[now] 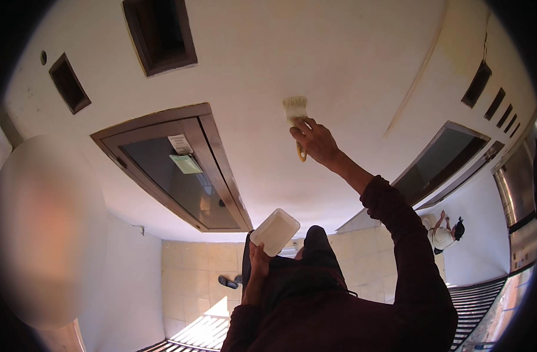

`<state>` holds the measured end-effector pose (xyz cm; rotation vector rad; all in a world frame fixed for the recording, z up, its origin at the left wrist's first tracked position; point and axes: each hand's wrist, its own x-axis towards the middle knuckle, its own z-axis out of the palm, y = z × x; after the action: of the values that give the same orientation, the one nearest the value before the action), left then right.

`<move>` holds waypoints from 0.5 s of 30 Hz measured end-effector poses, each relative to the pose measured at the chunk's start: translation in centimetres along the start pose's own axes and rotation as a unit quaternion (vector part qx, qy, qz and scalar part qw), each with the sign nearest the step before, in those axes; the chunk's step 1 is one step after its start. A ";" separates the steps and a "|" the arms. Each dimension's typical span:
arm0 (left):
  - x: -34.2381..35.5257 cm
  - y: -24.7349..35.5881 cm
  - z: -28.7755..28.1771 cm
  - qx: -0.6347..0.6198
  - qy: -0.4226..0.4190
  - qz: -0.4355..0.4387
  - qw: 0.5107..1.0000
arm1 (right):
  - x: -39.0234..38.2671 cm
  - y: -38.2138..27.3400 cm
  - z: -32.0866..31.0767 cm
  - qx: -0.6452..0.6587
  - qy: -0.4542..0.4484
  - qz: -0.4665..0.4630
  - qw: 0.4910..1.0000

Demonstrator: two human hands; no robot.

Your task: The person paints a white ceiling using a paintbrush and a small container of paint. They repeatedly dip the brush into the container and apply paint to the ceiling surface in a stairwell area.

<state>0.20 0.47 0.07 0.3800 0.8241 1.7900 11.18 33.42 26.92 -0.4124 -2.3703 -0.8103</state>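
My right hand grips a wide paintbrush with pale bristles and a yellow handle, raised in front of the cream wall. I cannot tell whether the bristles touch the wall. Lower down, my left hand holds a shallow white plastic tray near my legs; its inside looks pale, and I cannot tell what it contains.
A framed glass window is at left, another opening at right, with recessed vents above. A person works lower right. Dark sandals lie on the tiled floor near slatted railings. The far left is blurred.
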 end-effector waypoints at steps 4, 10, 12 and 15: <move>0.3 -0.3 -0.3 0.017 -0.002 0.004 1.000 | -2.6 -1.5 1.7 0.064 -0.075 0.007 0.995; 0.0 -0.3 -0.5 0.013 -0.010 0.007 1.000 | 1.7 1.4 -3.0 0.121 -0.162 0.084 0.976; 0.1 -0.2 -0.2 0.004 -0.007 -0.001 1.000 | 4.9 4.5 -5.2 0.150 -0.107 0.111 0.977; -0.1 -0.3 -0.7 0.005 -0.015 0.000 1.000 | 9.6 7.5 -9.5 0.112 -0.004 0.104 0.988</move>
<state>0.03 0.16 -0.59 0.4120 0.8132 1.7770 11.33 34.02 42.37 -0.5570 -2.3448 -0.4430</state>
